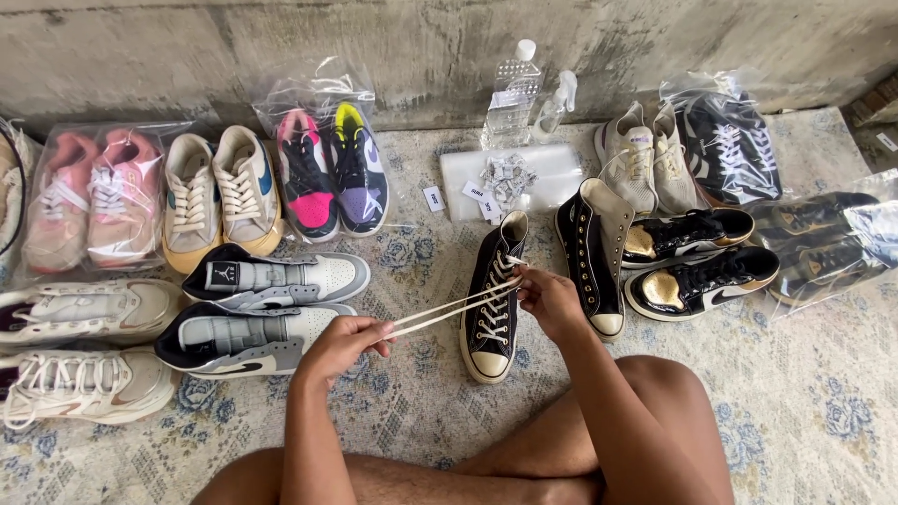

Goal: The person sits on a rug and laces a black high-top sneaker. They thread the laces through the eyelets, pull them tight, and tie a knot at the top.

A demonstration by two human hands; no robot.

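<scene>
Lacing black high-top (493,313), clear bagged pairs (329,159) behind (white tags (475,194))

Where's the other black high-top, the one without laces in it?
In the head view, the unlaced black high-top stands right of centre on the rug, between the black high-top being laced and the glossy black-and-gold sneakers, just beyond the right hand.

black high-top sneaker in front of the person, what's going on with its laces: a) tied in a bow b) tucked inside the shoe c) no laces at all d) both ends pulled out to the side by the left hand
d: the left hand pulls both cream lace ends sideways from the black high-top sneaker, while the right hand steadies the top eyelets.
</scene>
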